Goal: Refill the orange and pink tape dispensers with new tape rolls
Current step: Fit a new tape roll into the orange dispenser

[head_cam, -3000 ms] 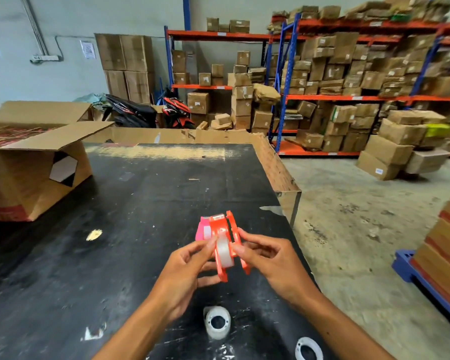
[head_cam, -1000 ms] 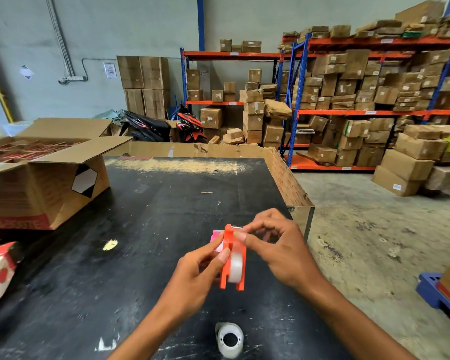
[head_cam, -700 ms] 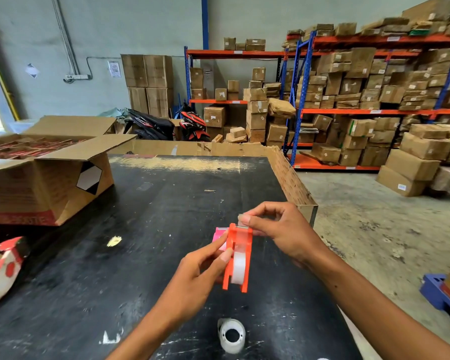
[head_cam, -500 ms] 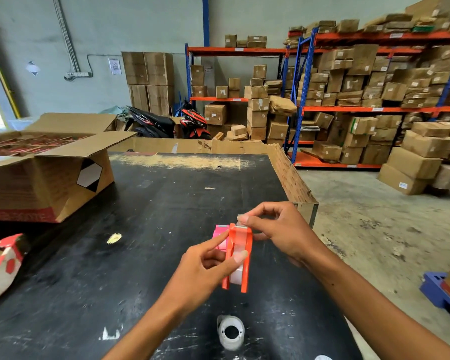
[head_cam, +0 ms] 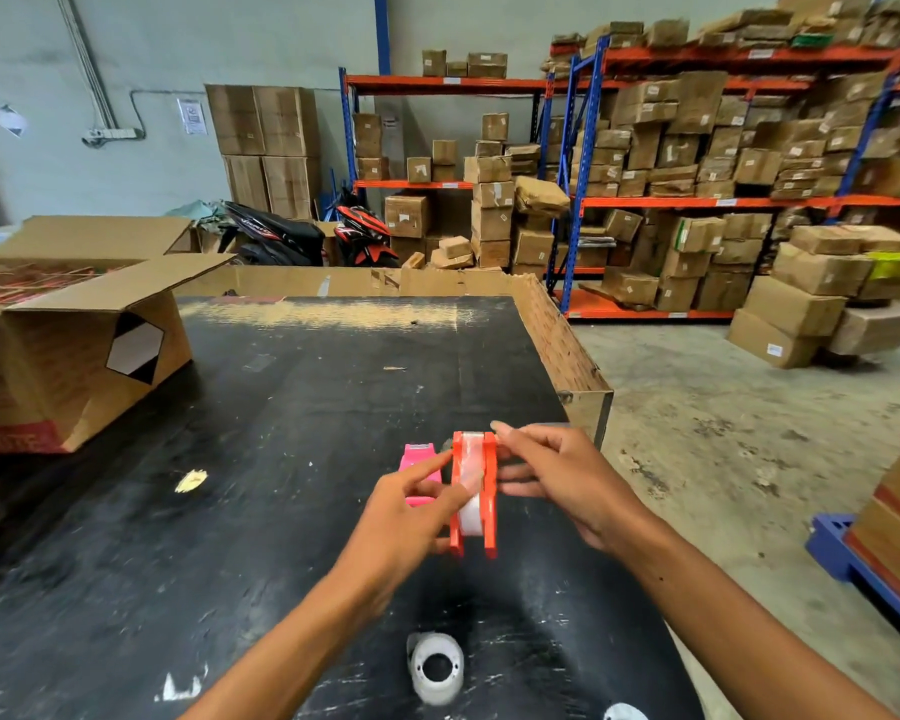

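Both hands hold the orange dispenser upright above the black table. The left hand grips its left side, thumb and forefinger pinching. The right hand grasps the right side, forefinger reaching over the top. A clear tape roll sits inside. The pink dispenser stands just behind. An empty white core lies on the table nearer the person.

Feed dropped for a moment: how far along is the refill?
Done: a clear roll sits in the orange dispenser. In hand: left hand and right hand hold it, fingers at the tape on top. Left: the pink dispenser on the table behind; whether it holds tape is hidden. A white core lies nearer.
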The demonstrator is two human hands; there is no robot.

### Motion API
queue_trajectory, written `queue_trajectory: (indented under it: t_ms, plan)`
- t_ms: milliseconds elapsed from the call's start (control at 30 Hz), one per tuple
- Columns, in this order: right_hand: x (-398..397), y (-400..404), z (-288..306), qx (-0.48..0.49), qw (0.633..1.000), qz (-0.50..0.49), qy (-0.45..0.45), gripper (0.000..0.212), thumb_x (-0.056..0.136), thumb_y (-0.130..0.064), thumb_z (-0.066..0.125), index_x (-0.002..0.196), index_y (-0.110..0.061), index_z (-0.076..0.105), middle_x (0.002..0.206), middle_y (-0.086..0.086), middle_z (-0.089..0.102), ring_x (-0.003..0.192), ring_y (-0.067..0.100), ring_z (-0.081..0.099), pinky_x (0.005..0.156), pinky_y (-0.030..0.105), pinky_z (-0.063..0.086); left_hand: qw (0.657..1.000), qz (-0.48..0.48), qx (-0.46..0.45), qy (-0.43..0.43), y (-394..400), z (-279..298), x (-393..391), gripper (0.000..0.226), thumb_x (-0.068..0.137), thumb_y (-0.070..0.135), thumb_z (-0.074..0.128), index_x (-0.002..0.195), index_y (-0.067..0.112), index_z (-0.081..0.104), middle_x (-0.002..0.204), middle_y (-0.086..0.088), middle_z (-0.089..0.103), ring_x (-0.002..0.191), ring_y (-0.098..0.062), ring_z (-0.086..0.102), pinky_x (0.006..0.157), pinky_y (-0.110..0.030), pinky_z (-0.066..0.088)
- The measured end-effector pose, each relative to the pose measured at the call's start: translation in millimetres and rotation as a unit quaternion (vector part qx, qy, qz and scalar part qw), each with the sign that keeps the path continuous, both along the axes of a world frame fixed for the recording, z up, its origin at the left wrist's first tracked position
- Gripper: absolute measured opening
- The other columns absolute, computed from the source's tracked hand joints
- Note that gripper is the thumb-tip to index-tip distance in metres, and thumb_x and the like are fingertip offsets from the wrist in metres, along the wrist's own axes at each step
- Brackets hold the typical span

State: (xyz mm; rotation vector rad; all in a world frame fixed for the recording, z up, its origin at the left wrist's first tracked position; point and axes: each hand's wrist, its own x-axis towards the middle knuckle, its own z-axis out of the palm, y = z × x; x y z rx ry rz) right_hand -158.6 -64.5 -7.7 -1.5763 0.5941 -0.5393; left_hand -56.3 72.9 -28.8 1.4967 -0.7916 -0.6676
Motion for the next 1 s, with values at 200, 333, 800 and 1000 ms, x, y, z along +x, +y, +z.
queue_trajectory:
  t_ms: [200, 333, 800, 1000]
  plan:
    - [1, -15, -45, -0.001, 0.998, -0.054, -0.013, 0.010, 0.090, -0.014, 0.061, 0.094, -0.018, 0.070, 0.085, -0.005, 0.077, 0.083, 0.006, 0.071, 0.077, 0.022, 0.058, 0.996, 0.036, 0.077, 0.029, -54, -24, -1, 0.028, 0.094, 0.032, 0.052, 0.099, 0.006, 0.059, 0.084, -0.021, 0.061, 0.068, -0.023, 0.057, 0.062, -0.039, 0.055]
    - [11, -34, -63, -0.022, 0.996, -0.072, 0.051, 0.020, 0.091, -0.010, 0.055, 0.087, -0.010, 0.074, 0.094, 0.015, 0.076, 0.077, 0.012, 0.068, 0.075, 0.021, 0.054, 0.994, 0.031, 0.106, 0.018, -81, -42, 0, 0.029, 0.096, 0.017, 0.039, 0.074, 0.015, 0.056, 0.094, -0.023, 0.070, 0.088, -0.029, 0.064, 0.089, -0.052, 0.052]
    - [49, -39, -84, -0.084, 0.987, -0.086, 0.108, 0.028, 0.089, -0.011, 0.048, 0.082, -0.003, 0.074, 0.092, 0.027, 0.072, 0.074, 0.020, 0.058, 0.071, 0.037, 0.047, 0.988, 0.037, 0.114, -0.102, -78, -45, 13, 0.029, 0.089, -0.001, 0.035, 0.092, 0.004, 0.064, 0.104, -0.026, 0.070, 0.090, -0.030, 0.065, 0.088, -0.056, 0.050]
    - [52, -39, -84, -0.076, 0.986, -0.096, 0.109, 0.026, 0.089, -0.017, 0.051, 0.084, -0.010, 0.075, 0.089, 0.013, 0.075, 0.081, 0.021, 0.065, 0.079, 0.039, 0.053, 0.983, 0.032, 0.103, -0.150, -68, -43, 17, 0.030, 0.089, 0.002, 0.035, 0.092, 0.007, 0.064, 0.092, -0.021, 0.071, 0.076, -0.025, 0.062, 0.074, -0.047, 0.053]
